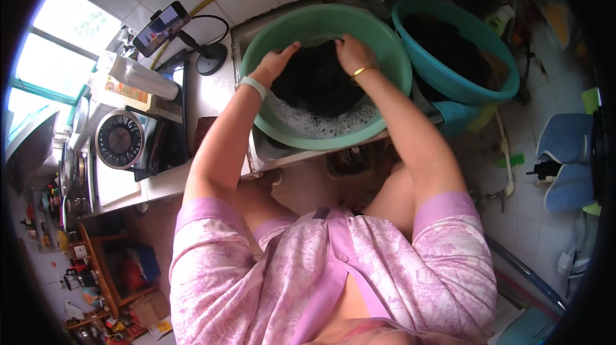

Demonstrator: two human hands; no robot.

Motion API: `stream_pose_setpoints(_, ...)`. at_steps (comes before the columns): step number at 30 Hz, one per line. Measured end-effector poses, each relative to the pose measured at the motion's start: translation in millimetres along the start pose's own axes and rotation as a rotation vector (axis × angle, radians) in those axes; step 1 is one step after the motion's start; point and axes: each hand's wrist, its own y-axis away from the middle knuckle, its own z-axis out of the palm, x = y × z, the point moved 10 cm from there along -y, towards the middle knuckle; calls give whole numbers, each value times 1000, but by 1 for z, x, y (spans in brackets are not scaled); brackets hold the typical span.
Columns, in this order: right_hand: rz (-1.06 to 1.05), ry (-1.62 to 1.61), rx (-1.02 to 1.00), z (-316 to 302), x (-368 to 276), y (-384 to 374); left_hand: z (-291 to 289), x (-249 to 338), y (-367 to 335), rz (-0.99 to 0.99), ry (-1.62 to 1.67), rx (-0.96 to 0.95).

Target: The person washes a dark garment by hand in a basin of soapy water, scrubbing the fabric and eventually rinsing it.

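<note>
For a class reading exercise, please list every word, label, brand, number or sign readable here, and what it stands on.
No text can be read.
Orange-printed white package: print too small and blurred.
Phone screen: too small to make out any writing.

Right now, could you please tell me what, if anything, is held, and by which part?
The dark cloth: the left hand grips its upper left edge, the right hand its upper right edge.

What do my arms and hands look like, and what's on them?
Your hands are ungloved. The left hand has a pale band at its wrist; the right hand, a gold-coloured bangle. Your short sleeves are white with a pinkish-purple print and plain pinkish-purple cuffs.
</note>
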Motion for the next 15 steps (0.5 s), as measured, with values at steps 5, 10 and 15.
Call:
stream_pose_setpoints(5, 30, 516, -565, 55, 43, -18, -9, 4, -24, 180, -383, 89)
stream_pose_setpoints(10, -243, 449, -605, 86, -19, -3, 66, -28, -33, 481, -961, -81)
stream_pose_setpoints(15, -122, 641, -726, 115, 30, -26, 92, -43, -57, 308, -1108, -177)
